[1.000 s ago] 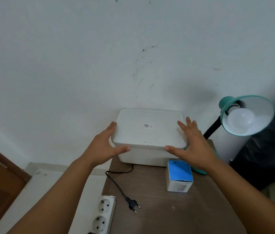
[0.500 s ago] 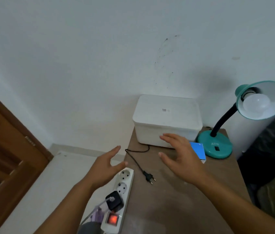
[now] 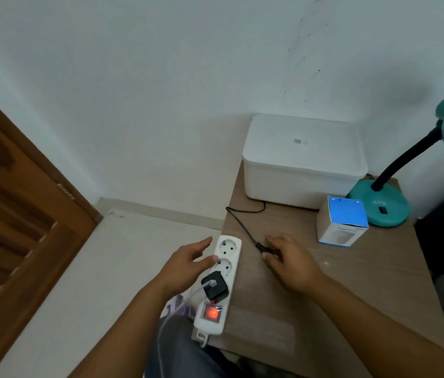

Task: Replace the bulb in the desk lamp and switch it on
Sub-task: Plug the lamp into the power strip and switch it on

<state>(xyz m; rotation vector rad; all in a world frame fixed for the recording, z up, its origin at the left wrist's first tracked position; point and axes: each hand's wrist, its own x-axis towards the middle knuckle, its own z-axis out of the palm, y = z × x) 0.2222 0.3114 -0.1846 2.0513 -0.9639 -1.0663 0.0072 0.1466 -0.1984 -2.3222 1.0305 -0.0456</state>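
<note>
Desk lamp (image 3: 379, 207): far right on table (image 3: 324, 296), shade cut off | plug (image 3: 264, 248): half hidden, pinched by right hand (image 3: 291, 264) | left hand (image 3: 188, 264): spread, touching power strip (image 3: 222, 279)

We see bare counter (image 3: 311, 290) open right of the power strip (image 3: 222, 279) — white box (image 3: 302, 162), carton (image 3: 342, 222) and lamp (image 3: 381, 205) crowd the back.

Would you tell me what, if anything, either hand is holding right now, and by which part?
The right hand pinches the lamp's black plug at its body, on the table. The left hand holds nothing, open beside the power strip.
</note>
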